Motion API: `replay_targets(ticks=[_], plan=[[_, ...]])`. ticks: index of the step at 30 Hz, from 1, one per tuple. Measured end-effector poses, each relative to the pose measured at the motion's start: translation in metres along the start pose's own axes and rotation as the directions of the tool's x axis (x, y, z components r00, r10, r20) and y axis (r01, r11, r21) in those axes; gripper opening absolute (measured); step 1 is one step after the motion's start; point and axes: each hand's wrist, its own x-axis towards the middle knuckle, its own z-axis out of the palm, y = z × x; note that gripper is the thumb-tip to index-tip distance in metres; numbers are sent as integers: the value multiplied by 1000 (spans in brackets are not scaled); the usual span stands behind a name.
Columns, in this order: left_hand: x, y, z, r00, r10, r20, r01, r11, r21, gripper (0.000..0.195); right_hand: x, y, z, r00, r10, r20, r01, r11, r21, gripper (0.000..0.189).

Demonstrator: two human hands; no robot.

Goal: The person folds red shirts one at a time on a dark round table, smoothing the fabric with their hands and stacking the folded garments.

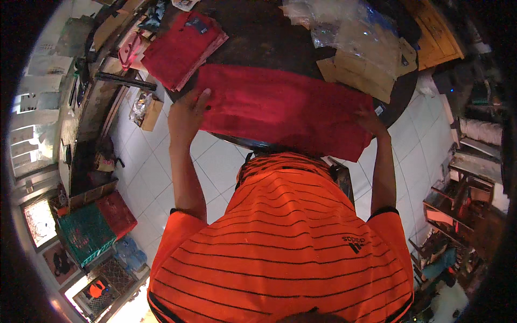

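Note:
A long folded red cloth [274,105] lies across the near edge of a dark, round-edged table [258,44], its lower right corner hanging over the rim. At the cloth's left end is my left hand [190,107], thumb on top; whether the fingers grip the edge is hidden. My right hand [369,121] lies on the cloth near its right end, its fingers dim against the fabric. Beside the right hand a small pale tag [379,110] shows. A stack of folded red cloths [183,46] with a dark label on top sits at the back left, close to my left hand.
Brown paper or card pieces [363,70] and clear plastic bags [347,24] cover the table's right side. An open cardboard box [151,115] stands on the tiled floor to the left. Green and red plastic crates [87,230] are at lower left, wooden shelving [464,198] at right.

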Motion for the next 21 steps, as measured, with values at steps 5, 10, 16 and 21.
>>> replay_targets(ticks=[5, 10, 16, 21], plan=[[84, -81, 78, 954, -45, 295, 62, 997, -47, 46, 7, -10, -9, 999, 30, 44, -26, 996, -89, 38], [140, -180, 190, 984, 73, 162, -93, 988, 120, 48, 15, 47, 22, 940, -324, -110, 313, 944, -107, 38], [160, -262, 238, 968, -42, 246, 65, 994, -88, 47, 18, -78, 23, 898, -218, -381, 113, 953, -279, 31], [126, -146, 173, 954, 23, 300, 56, 966, -253, 40, -4, -57, 46, 918, 67, -392, -20, 992, 123, 28]])
